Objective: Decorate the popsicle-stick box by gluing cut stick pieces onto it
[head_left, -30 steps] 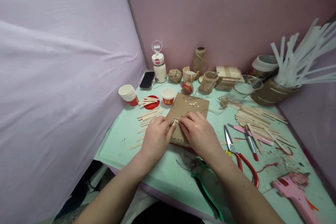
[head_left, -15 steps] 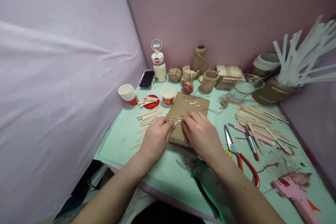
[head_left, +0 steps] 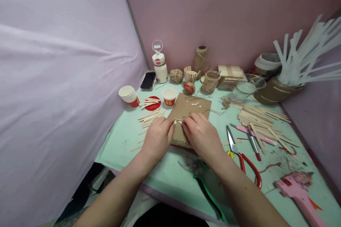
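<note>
My left hand [head_left: 157,136] and my right hand [head_left: 203,135] are close together above the near half of a brown cardboard sheet [head_left: 186,110]. Both are closed, fingertips pinching pale, thin pieces of wooden stick [head_left: 179,121] that meet between them. My fingers partly cover these pieces, so their full shape is hidden. A strand of twine [head_left: 215,112] runs from near my right fingers across the cardboard to the right. Several small cream-coloured chips [head_left: 195,104] lie on the sheet's far part.
Green-handled pruning shears [head_left: 205,191] lie near my right forearm, with red-handled scissors [head_left: 241,154] and a pink glue gun [head_left: 298,195] further right. Loose wooden sticks [head_left: 262,124] spread at the right. Paper cups [head_left: 128,95], a white bottle [head_left: 160,71] and a twine ball [head_left: 176,76] stand behind.
My fingers have shifted slightly around the stick pieces, and less of the twine loop shows between them. The whole view has moved a little; the other objects stay put.
</note>
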`<state>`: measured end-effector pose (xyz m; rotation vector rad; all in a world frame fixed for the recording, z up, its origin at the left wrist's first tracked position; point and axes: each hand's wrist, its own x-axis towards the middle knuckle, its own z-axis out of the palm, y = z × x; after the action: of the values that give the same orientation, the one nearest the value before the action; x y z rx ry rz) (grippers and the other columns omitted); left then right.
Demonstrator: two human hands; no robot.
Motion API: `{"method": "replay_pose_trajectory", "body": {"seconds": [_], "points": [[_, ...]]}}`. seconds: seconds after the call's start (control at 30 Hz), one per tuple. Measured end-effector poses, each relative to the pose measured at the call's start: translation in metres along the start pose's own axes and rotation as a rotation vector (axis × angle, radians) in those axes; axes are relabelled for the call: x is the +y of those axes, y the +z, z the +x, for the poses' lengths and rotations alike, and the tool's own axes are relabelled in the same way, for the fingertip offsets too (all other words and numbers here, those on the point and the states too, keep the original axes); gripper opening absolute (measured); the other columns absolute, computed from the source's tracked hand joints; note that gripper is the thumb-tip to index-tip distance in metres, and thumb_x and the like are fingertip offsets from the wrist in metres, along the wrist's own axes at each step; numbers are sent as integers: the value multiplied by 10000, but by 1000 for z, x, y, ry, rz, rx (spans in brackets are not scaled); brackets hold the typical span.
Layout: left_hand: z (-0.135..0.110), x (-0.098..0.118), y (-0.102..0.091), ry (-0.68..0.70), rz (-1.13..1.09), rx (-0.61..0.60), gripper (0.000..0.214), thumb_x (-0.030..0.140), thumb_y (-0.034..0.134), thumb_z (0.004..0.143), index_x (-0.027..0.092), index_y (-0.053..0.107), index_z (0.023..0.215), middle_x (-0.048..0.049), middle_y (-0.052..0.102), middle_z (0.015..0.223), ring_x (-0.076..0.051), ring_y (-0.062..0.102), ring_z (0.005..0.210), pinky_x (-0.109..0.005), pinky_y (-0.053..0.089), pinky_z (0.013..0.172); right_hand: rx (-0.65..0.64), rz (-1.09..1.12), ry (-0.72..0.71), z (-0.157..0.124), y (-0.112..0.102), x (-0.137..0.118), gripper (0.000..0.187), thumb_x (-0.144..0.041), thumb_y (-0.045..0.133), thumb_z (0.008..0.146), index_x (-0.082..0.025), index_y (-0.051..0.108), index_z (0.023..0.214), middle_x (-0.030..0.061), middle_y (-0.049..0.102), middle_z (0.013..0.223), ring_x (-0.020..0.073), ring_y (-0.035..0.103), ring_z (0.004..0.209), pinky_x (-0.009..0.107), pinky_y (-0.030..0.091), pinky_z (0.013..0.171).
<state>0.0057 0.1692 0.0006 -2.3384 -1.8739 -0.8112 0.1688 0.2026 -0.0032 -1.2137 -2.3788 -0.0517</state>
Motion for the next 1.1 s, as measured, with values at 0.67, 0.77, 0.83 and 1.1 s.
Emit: {"method": "replay_pose_trajectory", "body": {"seconds": [0.67,0.77,0.83,1.1], "points": [[-27,5,-10,119,113,-99,390,333,544,949,150,589,1291,-126,645,1293,-304,511,1186,-486,378,969,-118,137,-56,-8,-12,-7,246,-80,511,911,-121,652,1108,136,627,998,259,509,936,373,466,793],[-30,12,-10,71,139,-104,447,378,580,924,132,581,1297,-146,627,1303,-324,497,1189,-495,377,965,-157,130,-32,-8,-12,-10,260,-107,541,906,-126,643,1145,132,621,1010,269,499,927,378,461,771],[-30,15,-10,55,136,-112,471,389,582,921,125,566,1312,-149,617,1310,-326,485,1191,-489,380,961,-173,138,-23,-9,-12,-11,281,-114,539,909,-129,636,1173,131,618,1025,274,491,932,383,462,767],[-31,9,-13,43,56,-112,496,413,557,934,140,523,1346,-146,574,1356,-318,437,1220,-478,371,980,-100,244,-29,-14,-14,-2,371,-105,456,937,-113,586,1284,152,601,1099,272,475,988,419,486,855]]}}
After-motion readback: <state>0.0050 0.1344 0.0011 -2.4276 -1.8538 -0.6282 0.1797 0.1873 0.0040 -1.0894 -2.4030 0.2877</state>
